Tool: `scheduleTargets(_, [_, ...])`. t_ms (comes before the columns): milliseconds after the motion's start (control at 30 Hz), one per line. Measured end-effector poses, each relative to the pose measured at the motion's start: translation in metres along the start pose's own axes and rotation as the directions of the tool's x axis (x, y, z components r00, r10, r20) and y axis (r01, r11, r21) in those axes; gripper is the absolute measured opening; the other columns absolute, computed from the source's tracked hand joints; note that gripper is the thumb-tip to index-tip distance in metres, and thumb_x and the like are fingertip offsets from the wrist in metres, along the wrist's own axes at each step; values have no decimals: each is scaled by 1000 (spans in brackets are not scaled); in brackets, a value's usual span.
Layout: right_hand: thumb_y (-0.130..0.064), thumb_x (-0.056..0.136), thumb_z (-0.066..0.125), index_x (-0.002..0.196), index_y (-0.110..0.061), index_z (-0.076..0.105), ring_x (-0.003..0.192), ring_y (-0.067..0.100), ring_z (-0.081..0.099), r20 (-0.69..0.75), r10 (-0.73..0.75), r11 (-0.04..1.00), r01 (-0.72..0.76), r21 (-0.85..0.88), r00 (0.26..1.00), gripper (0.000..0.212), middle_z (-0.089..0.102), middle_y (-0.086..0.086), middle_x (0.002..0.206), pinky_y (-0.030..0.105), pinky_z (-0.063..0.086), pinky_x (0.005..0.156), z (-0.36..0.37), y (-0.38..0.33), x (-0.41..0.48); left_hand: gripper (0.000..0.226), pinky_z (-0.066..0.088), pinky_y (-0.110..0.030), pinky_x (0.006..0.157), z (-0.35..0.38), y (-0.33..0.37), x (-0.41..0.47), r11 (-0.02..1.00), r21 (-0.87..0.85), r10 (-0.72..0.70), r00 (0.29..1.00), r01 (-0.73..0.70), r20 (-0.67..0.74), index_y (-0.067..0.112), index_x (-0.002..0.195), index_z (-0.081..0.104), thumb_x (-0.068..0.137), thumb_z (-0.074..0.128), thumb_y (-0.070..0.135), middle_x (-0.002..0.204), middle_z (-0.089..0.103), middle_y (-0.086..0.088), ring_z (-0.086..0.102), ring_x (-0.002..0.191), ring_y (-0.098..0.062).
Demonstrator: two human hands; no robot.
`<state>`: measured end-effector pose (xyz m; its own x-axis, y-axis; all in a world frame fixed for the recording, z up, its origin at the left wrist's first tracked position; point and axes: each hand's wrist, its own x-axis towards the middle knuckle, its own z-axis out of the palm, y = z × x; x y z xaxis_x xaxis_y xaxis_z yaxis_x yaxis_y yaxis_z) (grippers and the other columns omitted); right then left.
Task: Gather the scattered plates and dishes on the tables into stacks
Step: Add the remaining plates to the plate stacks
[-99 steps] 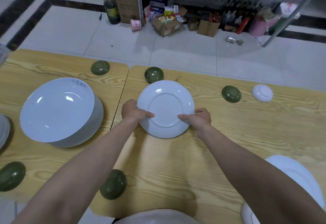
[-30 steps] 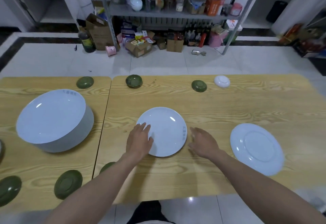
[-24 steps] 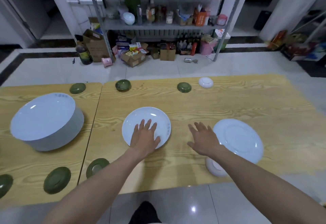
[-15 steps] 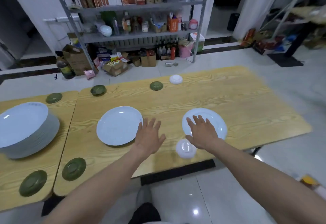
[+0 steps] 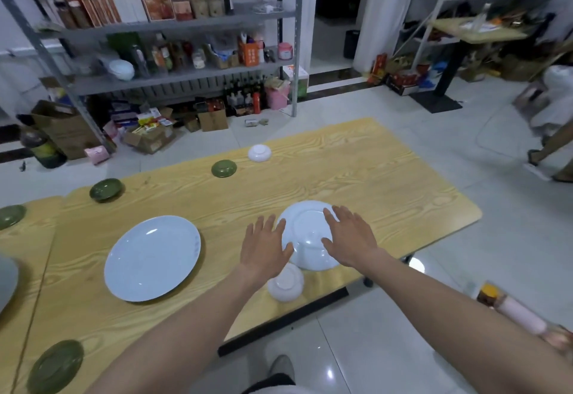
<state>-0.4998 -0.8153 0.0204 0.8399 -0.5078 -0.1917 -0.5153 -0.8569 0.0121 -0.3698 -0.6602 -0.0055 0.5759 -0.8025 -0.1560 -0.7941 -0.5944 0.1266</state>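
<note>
An upside-down white plate (image 5: 307,232) lies near the front right of the wooden table (image 5: 356,176). My left hand (image 5: 265,246) is spread at its left rim and my right hand (image 5: 348,235) lies flat over its right side, fingers straight. A face-up white plate (image 5: 152,257) sits further left. A small white upturned bowl (image 5: 286,283) rests at the table's front edge, just below my left hand.
Small green dishes (image 5: 224,168) (image 5: 104,189) (image 5: 11,216) (image 5: 55,365) and a white upturned bowl (image 5: 259,152) are scattered on the tables. The table's front edge is close to the plate. Metal shelves (image 5: 173,28) and boxes stand on the floor behind.
My view has swung right. Both hands left the face-up plate and moved right to the upside-down plate, where they now lie on either side of it.
</note>
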Motion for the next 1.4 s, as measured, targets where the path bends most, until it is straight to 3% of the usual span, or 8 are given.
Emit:
scheduleTargets(367, [-41,100,44,156,-13,16,149,23,18,42,46,998,-48,35,998,69,20,8,162,38,25,116,-1,15,36,68,26,-45,114,13,2,60,993,-113,-17,997,25,74,23,156,20,99,40,52,163,18,-9,22,146,-32])
scheduleTargets(533, [-42,97,50,154,-17,24,142,22,32,97,131,971,-147,188,987,68,28,2,159,37,38,106,6,18,46,62,44,-40,95,20,4,71,892,-377,-191,963,251,190,20,146,39,93,54,47,141,45,-11,45,127,-31])
scheduleTargets(600, [-43,91,59,150,-19,35,137,21,40,144,265,864,-301,404,954,67,38,-1,154,38,42,103,12,20,52,63,48,-38,89,27,2,77,736,-542,-302,913,406,274,16,139,48,85,63,46,134,51,-10,51,120,-30])
scheduleTargets(700, [-34,82,75,147,-14,40,130,24,48,310,436,469,-507,723,845,77,45,4,147,33,44,93,19,29,64,67,42,-31,78,35,3,84,468,-666,-420,809,582,412,6,136,48,82,73,39,135,51,-11,55,115,-29])
scheduleTargets(900, [-26,71,85,116,-3,54,101,31,61,582,470,127,-704,699,663,59,61,14,121,34,45,70,50,55,82,48,51,-37,76,55,9,90,156,-672,-519,639,724,567,2,107,54,78,80,30,118,59,-16,57,93,-30])
scheduleTargets(1033, [-28,65,88,114,-2,57,91,30,60,625,448,99,-730,676,639,64,64,15,115,31,42,57,65,71,88,59,55,-38,79,60,17,98,127,-671,-557,612,730,561,2,108,56,70,86,36,119,60,-16,61,99,-31])
scheduleTargets(1167, [-38,38,93,104,-4,59,92,30,67,635,432,96,-733,673,640,81,68,12,105,44,59,79,81,79,99,82,55,-42,89,62,26,106,130,-660,-574,599,740,558,7,115,58,54,90,51,123,57,-13,60,104,-30])
scheduleTargets(1400, [-30,45,98,107,-1,59,92,31,67,616,409,147,-714,684,674,79,66,12,104,43,59,81,85,85,117,93,54,-44,91,69,31,120,112,-591,-650,509,799,564,7,117,57,43,95,49,126,55,-12,57,112,-31])
